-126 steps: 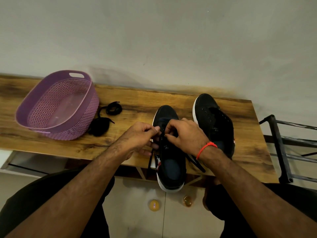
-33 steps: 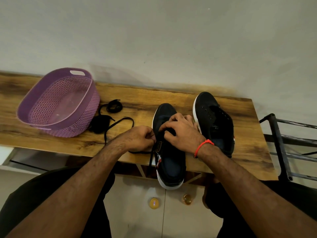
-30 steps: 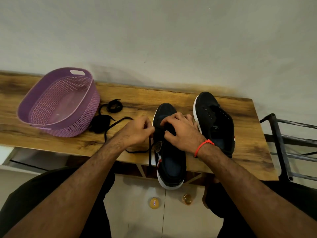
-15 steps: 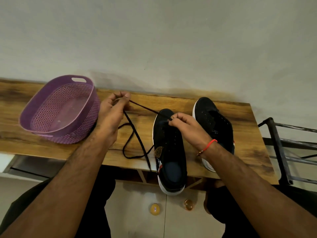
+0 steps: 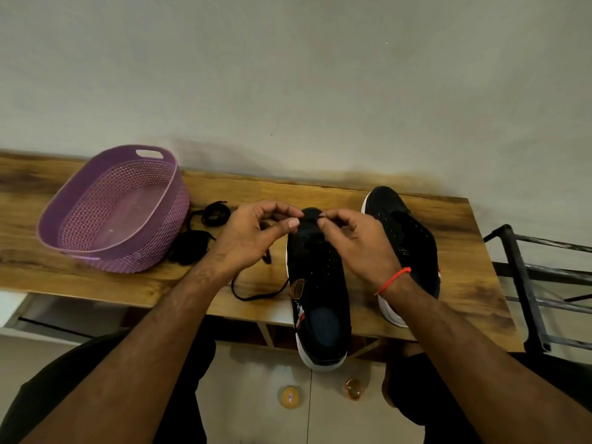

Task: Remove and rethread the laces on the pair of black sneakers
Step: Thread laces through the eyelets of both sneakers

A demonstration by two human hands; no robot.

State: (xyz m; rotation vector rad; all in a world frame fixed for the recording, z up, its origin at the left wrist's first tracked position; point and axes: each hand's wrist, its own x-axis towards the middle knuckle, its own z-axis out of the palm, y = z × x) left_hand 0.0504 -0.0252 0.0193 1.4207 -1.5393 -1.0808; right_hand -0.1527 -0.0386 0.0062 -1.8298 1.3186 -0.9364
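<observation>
Two hands meet over the toe end of the near sneaker [image 5: 320, 283], which lies lengthwise on the table [image 5: 464, 251] with its heel overhanging the front edge. The left hand [image 5: 253, 235] has its fingers curled, thumb and forefinger pressed together at the toe; the right hand [image 5: 355, 241] mirrors it, fingertips pinched just beside the left thumb. Between the two pinches a short stretch of black lace [image 5: 256, 291] presumably runs, but against the black upper it cannot be made out, so what each pinch holds is not certain. Below the left hand, a loop of the same lace lies on the table and curves back to the sneaker's side near its orange badge. The eyelets visible behind the hands look unlaced.

To the right of the grip, partly hidden by the right wrist, stands the second sneaker [image 5: 403, 238], parallel to the first, its eyelets also bare. A red thread [image 5: 392, 280] circles the right wrist.

To the left of the grip, just past the left hand, a second lace [image 5: 205, 232] lies bundled in two dark coils. Beyond it sits a purple basket [image 5: 173, 200], touching or nearly touching the nearer coil.

Far right of the grip, off the table's end, is a dark metal rack [image 5: 525, 283]. Below the grip, on the floor between the person's knees, lie two small round objects [image 5: 290, 397], one yellow, one amber.
</observation>
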